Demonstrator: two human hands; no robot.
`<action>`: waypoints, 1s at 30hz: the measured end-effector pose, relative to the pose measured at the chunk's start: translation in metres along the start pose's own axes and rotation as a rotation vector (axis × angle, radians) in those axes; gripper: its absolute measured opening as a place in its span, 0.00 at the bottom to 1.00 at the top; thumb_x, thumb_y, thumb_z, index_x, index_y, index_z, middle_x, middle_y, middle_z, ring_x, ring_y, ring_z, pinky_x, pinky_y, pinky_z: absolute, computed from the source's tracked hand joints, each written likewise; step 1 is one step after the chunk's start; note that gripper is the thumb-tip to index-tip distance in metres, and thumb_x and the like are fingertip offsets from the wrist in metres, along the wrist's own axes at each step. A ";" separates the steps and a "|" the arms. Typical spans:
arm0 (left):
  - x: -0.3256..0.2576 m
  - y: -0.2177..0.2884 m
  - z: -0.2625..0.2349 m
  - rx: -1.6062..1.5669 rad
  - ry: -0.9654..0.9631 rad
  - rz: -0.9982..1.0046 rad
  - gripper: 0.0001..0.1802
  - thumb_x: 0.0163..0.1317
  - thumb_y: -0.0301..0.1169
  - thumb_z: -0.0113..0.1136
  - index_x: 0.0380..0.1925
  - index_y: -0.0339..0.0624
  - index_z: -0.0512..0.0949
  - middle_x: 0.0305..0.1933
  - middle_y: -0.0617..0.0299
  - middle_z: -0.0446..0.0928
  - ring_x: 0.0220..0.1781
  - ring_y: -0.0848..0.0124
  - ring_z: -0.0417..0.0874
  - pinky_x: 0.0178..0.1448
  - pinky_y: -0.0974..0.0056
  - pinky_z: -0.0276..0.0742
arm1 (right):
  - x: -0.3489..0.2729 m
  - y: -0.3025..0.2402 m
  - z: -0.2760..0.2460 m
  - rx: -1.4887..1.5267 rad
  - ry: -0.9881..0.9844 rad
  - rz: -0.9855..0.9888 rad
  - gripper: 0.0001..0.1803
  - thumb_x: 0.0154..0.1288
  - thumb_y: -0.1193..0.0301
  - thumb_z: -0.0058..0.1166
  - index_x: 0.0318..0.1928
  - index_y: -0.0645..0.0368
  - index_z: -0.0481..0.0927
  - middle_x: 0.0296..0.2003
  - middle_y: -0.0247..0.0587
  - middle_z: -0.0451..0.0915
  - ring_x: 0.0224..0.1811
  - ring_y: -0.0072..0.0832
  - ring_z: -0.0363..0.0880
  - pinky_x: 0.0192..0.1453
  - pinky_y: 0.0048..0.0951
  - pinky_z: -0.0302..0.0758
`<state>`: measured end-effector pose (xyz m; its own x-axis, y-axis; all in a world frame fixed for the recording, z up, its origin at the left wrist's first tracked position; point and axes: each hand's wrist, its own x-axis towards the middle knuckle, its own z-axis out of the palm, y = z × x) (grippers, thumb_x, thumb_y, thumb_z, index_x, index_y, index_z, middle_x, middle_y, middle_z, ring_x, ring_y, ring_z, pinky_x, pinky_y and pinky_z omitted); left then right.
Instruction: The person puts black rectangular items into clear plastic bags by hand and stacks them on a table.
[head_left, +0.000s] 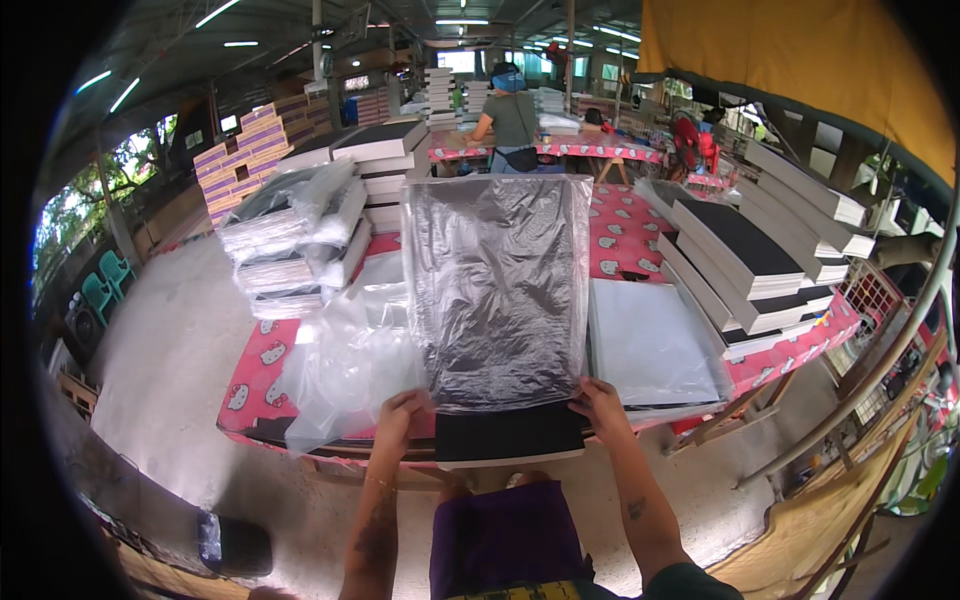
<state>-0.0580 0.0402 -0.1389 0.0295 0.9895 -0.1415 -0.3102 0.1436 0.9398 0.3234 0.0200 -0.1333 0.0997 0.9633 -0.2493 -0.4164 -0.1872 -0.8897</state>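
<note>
A clear plastic bag (500,290) lies in front of me, wrinkled over a large flat black slab. The slab's bare black end (510,432) sticks out of the bag's near side, past the table's front edge. My left hand (402,415) is closed on the bag's near left corner. At the near right corner my right hand (597,402) pinches the bag's edge, fingers closed. Loose clear bags (350,350) lie crumpled beside my left hand. To the right of my right hand is a flat stack of clear sheets or bags (655,345).
The table has a pink patterned cover (262,375). Plastic-wrapped slabs (290,235) are piled at the left, bare black-topped slabs (735,250) at the right. Boxes (245,155) stand farther back. Another person (512,120) works at a far table. A red fan (690,145) stands behind.
</note>
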 end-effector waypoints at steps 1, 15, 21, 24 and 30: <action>0.003 0.004 0.008 0.161 0.075 0.109 0.24 0.62 0.32 0.60 0.55 0.30 0.70 0.48 0.54 0.78 0.49 0.69 0.78 0.52 0.65 0.74 | -0.014 -0.008 0.018 -0.157 0.111 -0.098 0.20 0.64 0.64 0.58 0.51 0.63 0.75 0.39 0.42 0.75 0.47 0.33 0.74 0.56 0.33 0.71; 0.008 -0.004 0.194 0.045 -0.015 0.538 0.13 0.64 0.32 0.59 0.44 0.37 0.72 0.37 0.68 0.72 0.38 0.77 0.70 0.44 0.70 0.68 | -0.014 -0.053 0.023 0.652 0.178 -0.517 0.25 0.63 0.70 0.57 0.59 0.51 0.65 0.54 0.40 0.71 0.53 0.34 0.71 0.56 0.46 0.71; -0.051 -0.020 0.209 0.037 -0.418 0.073 0.11 0.70 0.32 0.49 0.35 0.34 0.73 0.34 0.56 0.79 0.33 0.72 0.82 0.36 0.68 0.82 | 0.009 -0.075 -0.029 0.760 0.545 -0.666 0.39 0.61 0.80 0.53 0.68 0.49 0.49 0.55 0.47 0.70 0.53 0.38 0.73 0.60 0.48 0.71; -0.038 -0.015 0.154 0.216 -0.360 0.262 0.05 0.67 0.22 0.47 0.36 0.33 0.74 0.30 0.55 0.80 0.32 0.70 0.83 0.35 0.68 0.80 | 0.007 -0.070 -0.101 0.733 0.626 -0.761 0.46 0.62 0.81 0.51 0.71 0.43 0.37 0.56 0.53 0.69 0.52 0.42 0.74 0.59 0.48 0.73; 0.051 0.059 -0.027 1.102 0.666 0.830 0.19 0.55 0.28 0.60 0.48 0.41 0.74 0.46 0.42 0.74 0.48 0.48 0.75 0.52 0.50 0.72 | -0.019 -0.060 -0.126 0.490 0.872 -0.772 0.38 0.67 0.74 0.48 0.71 0.62 0.43 0.64 0.61 0.56 0.60 0.48 0.67 0.63 0.47 0.69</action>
<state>-0.1000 0.0989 -0.0994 -0.3016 0.6506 0.6969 0.8229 -0.1915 0.5350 0.4604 -0.0108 -0.1231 0.9493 0.3077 -0.0640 -0.2553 0.6365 -0.7278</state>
